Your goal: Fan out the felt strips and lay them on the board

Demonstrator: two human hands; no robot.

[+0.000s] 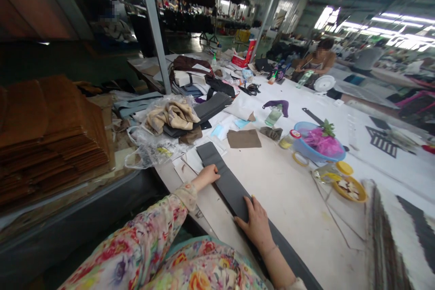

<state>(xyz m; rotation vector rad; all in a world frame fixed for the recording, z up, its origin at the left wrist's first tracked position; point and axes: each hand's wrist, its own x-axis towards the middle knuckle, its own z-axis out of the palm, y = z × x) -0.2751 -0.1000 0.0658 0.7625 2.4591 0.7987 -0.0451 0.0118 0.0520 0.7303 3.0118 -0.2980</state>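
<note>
A long dark grey strip of material lies on the white worktable, running from the middle towards the near edge. My left hand rests against the strip's left edge with its fingers curled over it. My right hand lies flat on the strip farther down, fingers stretched out and pressing it onto the table. Both arms wear floral sleeves.
A stack of brown sheets stands at left. Cloth and bagged pieces lie behind the strip. A brown patch, a blue basket, a yellow dish and a bottle sit at right. Another person works at the far end.
</note>
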